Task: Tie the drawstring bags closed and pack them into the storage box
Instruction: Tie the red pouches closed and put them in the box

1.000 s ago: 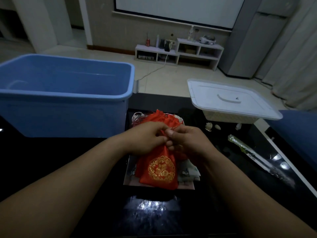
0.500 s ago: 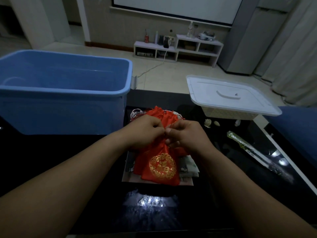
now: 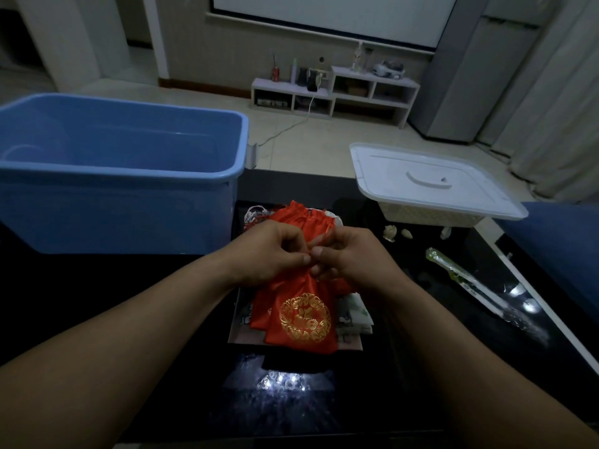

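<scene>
**Red bag's cord pinched at the neck**

Head view: the red drawstring bag is seen lying on a pile of other bags on the dark desk, near the blue storage box. Its gathered neck is gripped by the left hand, and its red cord is pinched by the right hand.

Red bag, satin with a round gold emblem, lies atop a pile of pale bags, neck gathered toward 12 o'clock. Blue box, open and upright, stands at 10 o'clock of the pile.
</scene>
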`<state>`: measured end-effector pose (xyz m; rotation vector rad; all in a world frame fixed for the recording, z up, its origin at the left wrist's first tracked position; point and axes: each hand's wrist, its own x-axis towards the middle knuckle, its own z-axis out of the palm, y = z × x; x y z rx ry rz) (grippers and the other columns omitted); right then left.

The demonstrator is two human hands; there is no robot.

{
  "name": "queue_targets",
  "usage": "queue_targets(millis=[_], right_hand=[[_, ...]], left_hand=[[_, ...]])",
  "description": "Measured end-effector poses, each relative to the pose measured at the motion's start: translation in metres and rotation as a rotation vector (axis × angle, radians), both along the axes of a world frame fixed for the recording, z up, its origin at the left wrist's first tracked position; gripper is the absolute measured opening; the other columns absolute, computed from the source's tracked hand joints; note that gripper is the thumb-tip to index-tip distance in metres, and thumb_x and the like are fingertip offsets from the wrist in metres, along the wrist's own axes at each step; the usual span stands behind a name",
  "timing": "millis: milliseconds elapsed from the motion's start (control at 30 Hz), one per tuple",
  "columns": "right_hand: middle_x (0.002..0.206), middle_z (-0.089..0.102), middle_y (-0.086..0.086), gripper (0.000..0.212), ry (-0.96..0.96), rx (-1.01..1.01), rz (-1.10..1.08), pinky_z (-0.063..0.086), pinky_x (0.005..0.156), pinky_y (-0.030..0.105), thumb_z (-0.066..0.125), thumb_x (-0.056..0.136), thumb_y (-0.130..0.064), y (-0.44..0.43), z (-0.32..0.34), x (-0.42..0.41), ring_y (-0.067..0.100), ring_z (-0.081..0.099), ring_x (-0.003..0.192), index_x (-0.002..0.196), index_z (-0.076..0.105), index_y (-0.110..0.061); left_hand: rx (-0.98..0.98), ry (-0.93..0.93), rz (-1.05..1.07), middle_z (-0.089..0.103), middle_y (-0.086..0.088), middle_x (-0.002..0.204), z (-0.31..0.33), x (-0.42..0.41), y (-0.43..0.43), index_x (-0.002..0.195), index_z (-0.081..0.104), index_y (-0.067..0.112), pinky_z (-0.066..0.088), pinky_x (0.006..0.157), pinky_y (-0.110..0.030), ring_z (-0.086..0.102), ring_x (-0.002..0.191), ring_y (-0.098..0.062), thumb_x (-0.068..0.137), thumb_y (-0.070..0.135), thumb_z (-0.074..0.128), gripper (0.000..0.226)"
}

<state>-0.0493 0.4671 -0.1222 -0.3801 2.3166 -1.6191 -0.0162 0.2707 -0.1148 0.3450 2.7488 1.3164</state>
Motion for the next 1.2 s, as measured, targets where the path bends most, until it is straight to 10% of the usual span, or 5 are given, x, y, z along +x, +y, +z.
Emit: queue_targets(millis=[1200], right_hand=[[0.067, 0.073, 0.006, 0.011, 0.138, 0.099, -0.058, 0.054, 0.061, 0.031, 0.073, 0.094, -0.009, 0.002, -0.005, 0.003, 0.014, 0.070, 0.062, 0.090, 0.074, -0.019]], left_hand=[[0.072, 0.033, -0.001, 0.071, 0.005, 0.082, -0.025, 0.001, 0.002, 0.088, 0.072, 0.018, 0.052, 0.070, -0.027, 0.064, 0.074, -0.007, 0.095, 0.027, 0.074, 0.011]])
